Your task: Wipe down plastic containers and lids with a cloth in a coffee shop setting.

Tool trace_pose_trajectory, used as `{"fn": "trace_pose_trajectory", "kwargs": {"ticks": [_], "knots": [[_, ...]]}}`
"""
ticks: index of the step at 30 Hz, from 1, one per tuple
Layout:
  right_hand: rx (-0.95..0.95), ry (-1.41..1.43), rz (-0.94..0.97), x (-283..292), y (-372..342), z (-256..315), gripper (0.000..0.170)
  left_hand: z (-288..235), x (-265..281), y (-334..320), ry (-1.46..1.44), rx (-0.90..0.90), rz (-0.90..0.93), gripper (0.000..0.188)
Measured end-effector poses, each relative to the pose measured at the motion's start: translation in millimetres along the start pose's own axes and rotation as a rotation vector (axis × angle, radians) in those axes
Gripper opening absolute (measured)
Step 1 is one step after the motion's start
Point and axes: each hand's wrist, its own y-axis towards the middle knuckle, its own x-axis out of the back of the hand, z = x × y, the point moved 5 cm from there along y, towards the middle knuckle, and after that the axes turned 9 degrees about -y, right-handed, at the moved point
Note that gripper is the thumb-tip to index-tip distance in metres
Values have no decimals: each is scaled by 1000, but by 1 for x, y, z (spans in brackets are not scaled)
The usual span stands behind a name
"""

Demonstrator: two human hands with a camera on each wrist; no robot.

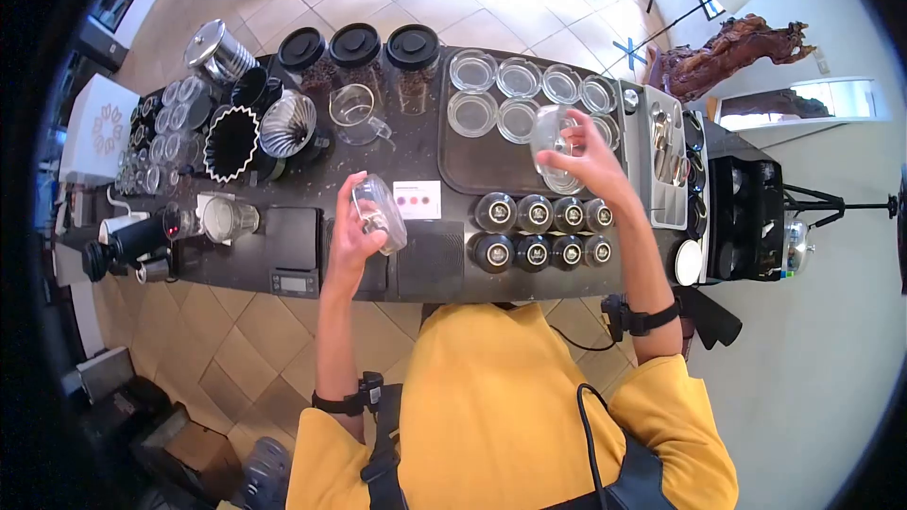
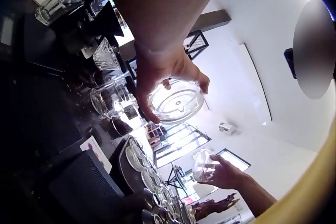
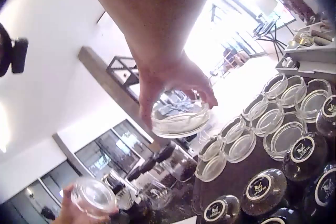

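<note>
My left hand [image 1: 351,241] grips a clear, shallow glass dish [image 1: 385,212] by its side, above the dark mats at the front of the table. In the left wrist view, thumb and fingers curl round the rim of this dish [image 2: 177,102], whose round base shows. My right hand [image 1: 597,166] holds a second clear glass dish [image 1: 546,144], raised over the right part of the dark tray [image 1: 472,168]. From the right wrist, that dish [image 3: 181,124] appears gripped from above, between thumb and fingers. Several similar glass dishes [image 1: 472,113] stand in two rows on the tray.
Several black cups with round logos [image 1: 534,214] sit in two rows before the tray. Lidded jars of beans [image 1: 413,61], a glass pitcher [image 1: 356,113] and ribbed drippers [image 1: 231,144] stand at the back and left. A cutlery organizer [image 1: 669,198] lies right; a scale [image 1: 295,281] sits front left.
</note>
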Motion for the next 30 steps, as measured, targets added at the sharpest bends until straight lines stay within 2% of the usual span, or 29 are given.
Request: {"fn": "trace_pose_trajectory", "kwargs": {"ticks": [1, 2, 4, 5, 8, 10, 13, 18, 23, 26, 28, 30], "knots": [[10, 141, 17, 5, -12, 6, 105, 1, 2, -8, 18, 6, -25, 101], [22, 140, 22, 3, -21, 6, 105, 2, 0, -17, 19, -3, -33, 101], [166, 488, 99, -3, -42, 13, 100, 3, -6, -39, -60, -23, -75, 102], [136, 551, 120, -11, -53, 8, 95, 5, -5, -48, -34, -42, -84, 104], [172, 657, 322, -37, -84, 13, 92, 12, -13, -82, -69, -128, -96, 106], [202, 754, 526, -55, -105, 21, 96, 12, -25, -112, -48, -145, -159, 108], [398, 741, 720, -84, -128, 20, 101, 21, -39, -162, -16, -201, -270, 111], [465, 717, 924, -111, -187, 26, 102, 53, -50, -267, 31, -277, -484, 110], [540, 623, 1086, -138, -245, 42, 100, 62, -71, -366, 26, -357, -719, 106], [569, 571, 1216, -165, -279, 46, 100, 66, -88, -427, -20, -422, -868, 103], [662, 500, 1311, -188, -306, 49, 100, 81, -89, -469, -71, -462, -890, 101], [622, 577, 1409, -213, -336, 57, 98, 96, -87, -518, -69, -541, -987, 101]]}}
